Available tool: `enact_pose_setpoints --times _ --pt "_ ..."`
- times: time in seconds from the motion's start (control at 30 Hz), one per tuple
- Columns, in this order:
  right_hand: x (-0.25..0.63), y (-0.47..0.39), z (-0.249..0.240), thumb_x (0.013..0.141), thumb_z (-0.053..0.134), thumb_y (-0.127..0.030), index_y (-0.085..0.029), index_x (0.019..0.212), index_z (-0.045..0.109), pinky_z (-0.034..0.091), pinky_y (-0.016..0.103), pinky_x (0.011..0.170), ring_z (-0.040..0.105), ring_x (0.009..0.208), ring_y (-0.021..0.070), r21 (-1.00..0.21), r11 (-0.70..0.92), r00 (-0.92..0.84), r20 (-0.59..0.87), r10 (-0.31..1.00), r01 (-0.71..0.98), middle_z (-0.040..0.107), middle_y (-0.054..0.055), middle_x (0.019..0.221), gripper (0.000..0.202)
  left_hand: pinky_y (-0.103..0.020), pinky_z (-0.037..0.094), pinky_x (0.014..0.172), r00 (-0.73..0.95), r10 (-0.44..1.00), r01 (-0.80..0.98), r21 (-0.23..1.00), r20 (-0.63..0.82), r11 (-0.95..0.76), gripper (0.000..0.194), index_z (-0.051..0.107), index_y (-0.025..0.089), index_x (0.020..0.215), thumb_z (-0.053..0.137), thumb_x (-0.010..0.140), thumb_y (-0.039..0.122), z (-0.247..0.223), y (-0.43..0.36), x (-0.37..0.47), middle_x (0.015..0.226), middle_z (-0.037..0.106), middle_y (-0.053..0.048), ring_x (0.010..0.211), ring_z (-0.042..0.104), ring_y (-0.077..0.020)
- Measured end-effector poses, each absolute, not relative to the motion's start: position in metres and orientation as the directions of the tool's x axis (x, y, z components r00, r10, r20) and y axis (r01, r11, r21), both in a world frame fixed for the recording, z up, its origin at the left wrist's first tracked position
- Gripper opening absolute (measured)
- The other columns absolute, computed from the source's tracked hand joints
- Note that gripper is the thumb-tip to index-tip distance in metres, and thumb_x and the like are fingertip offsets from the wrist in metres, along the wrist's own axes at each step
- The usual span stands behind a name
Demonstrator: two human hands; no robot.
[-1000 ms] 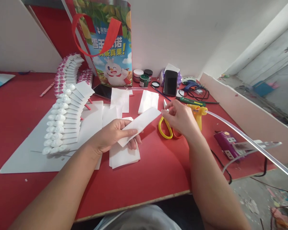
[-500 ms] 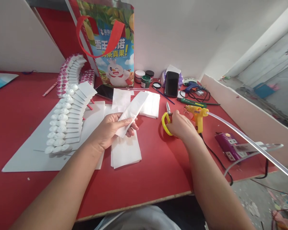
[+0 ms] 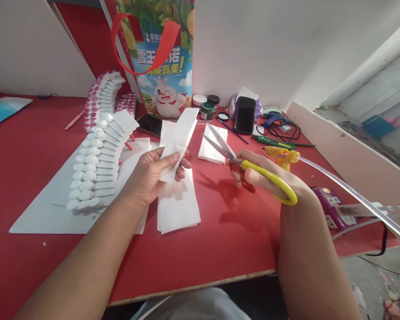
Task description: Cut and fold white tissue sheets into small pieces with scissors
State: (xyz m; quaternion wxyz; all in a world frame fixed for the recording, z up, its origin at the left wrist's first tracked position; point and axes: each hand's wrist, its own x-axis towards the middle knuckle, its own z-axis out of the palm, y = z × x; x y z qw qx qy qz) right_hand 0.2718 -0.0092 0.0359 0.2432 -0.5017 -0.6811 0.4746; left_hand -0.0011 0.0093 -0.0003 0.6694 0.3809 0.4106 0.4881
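My left hand [image 3: 160, 171] is closed on a folded strip of white paper [image 3: 184, 129], thumb on top, its upper end pointing away from me. Below that hand, more folded white paper [image 3: 180, 206] lies on the red table. In my right hand [image 3: 258, 171] are scissors [image 3: 270, 178] with a yellow and a red handle, lifted off the table. Their blades are parted and point left, toward the held strip without touching it. Behind the blades lies another folded white stack [image 3: 213, 144].
At left, white petal-tipped pieces [image 3: 102, 164] rest on a white board [image 3: 36, 209]. A printed bag [image 3: 166, 66], paint jars [image 3: 207, 111] and a phone [image 3: 245, 115] stand behind. On the right are a yellow glue gun [image 3: 285, 155] and a purple box [image 3: 330, 206].
My right hand has picked the scissors up from the table and turned them, with the blades now parted and pointing left. The strip in my left hand is tilted more upright.
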Motion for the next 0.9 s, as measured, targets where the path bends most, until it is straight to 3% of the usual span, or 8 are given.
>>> enact_pose_setpoints --times 0.1,0.2,0.73,0.9 --pt "0.269 -0.011 0.038 0.077 0.069 -0.074 -0.019 0.105 0.059 0.037 0.026 0.058 0.045 0.065 0.0128 -0.895 0.039 -0.494 -0.209 0.844 0.445 0.054 0.000 0.078 0.062 -0.023 0.043 0.052 0.184 0.967 -0.342 0.911 -0.176 0.231 0.018 0.074 0.013 0.082 0.084 0.075 0.027 0.001 0.009 -0.001 0.071 0.072 -0.004 0.051 0.056 -0.0094" --pt "0.264 -0.009 0.037 0.076 0.075 -0.068 -0.020 0.103 0.059 0.035 0.025 0.058 0.043 0.066 0.0119 -0.883 0.021 -0.479 -0.234 0.846 0.468 0.053 -0.001 0.078 0.058 -0.024 0.045 0.054 0.213 0.960 -0.335 0.909 -0.184 0.248 0.018 0.073 0.014 0.082 0.084 0.077 0.027 0.001 0.008 0.000 0.072 0.073 -0.004 0.051 0.057 -0.0097" --pt "0.248 -0.007 0.036 0.067 0.081 -0.069 -0.018 0.099 0.059 0.032 0.024 0.054 0.040 0.063 0.0108 -0.895 -0.051 -0.483 -0.287 0.827 0.444 0.052 -0.004 0.072 0.064 -0.026 0.049 0.055 0.340 0.909 -0.254 0.907 -0.241 0.336 0.020 0.074 0.013 0.082 0.082 0.079 0.031 -0.004 0.002 0.010 0.076 0.075 -0.006 0.052 0.060 -0.0115" --pt "0.246 -0.008 0.036 0.069 0.079 -0.069 -0.017 0.102 0.059 0.030 0.025 0.055 0.040 0.062 0.0107 -0.895 -0.082 -0.467 -0.306 0.830 0.439 0.050 -0.004 0.070 0.064 -0.027 0.049 0.055 0.344 0.907 -0.246 0.909 -0.243 0.336 0.020 0.074 0.013 0.080 0.083 0.078 0.031 -0.005 0.001 0.011 0.077 0.076 -0.007 0.052 0.059 -0.0123"
